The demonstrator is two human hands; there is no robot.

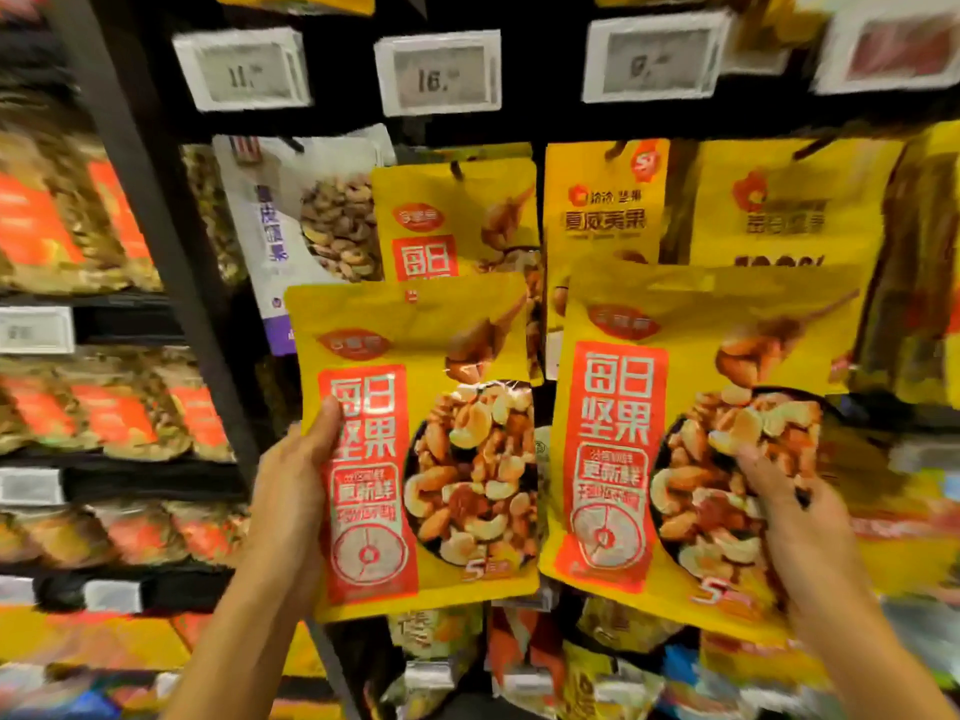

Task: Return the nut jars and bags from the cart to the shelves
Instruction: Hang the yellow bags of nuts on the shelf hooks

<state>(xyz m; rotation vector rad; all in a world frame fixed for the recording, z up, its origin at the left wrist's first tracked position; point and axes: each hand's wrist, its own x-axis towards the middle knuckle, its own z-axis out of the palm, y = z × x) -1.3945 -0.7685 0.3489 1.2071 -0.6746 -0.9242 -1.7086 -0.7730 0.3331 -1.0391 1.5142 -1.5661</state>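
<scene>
Pinching the left nut bag (415, 449) by its outer edge, the left hand (291, 485) mirrors the right hand (800, 522) gripping the right nut bag (623, 433); both pouches seem light, floppy and slick.

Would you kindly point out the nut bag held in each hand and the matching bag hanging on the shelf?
Left-hand bag (363, 433): head view, on its red label.
Right-hand bag (618, 402): head view, on its red label.
Hanging bag (423, 257): head view, on its red label.
</scene>
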